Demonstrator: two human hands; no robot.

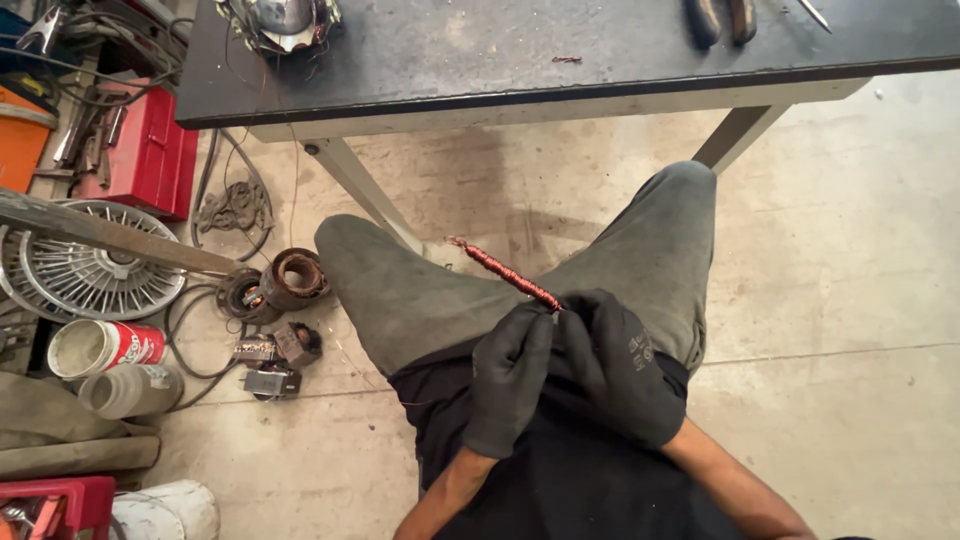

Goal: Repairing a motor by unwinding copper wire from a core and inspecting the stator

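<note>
- Several workshop items scattered at 9 o'clock: red metal toolbox (150,150), round wire fan guard (95,270) lying flat on the concrete floor (850,300), long flat metal bar (110,235) slanting across that guard.
- Lower, toward 8 o'clock: red and white can (105,347) on its side, grey plastic jar (130,390) just beside it, white bucket (170,510) at 7 o'clock.
- Near the left knee: rusty ring-shaped stator core (295,278), touching a smaller dark ring, with small dark motor parts (275,355) just below.
- At 12 o'clock: black-topped workbench (500,50), shiny metal motor housing (285,22) near its far left, dark-handled pliers (722,18) near its far right.
- Centre: grey-trousered legs (420,290) spread apart, seated.
- Left hand (508,380), in a black glove, fingers curled and closed, pinching the near end of the copper wire bundle (505,272).
- Same bundle a thin reddish twist, held above the lap, pointing from the fingertips out toward 10 o'clock, free end in the air between the knees.
- Right hand (620,365), black-gloved too, closed on the same near end, touching the left at the fingertips.
</note>
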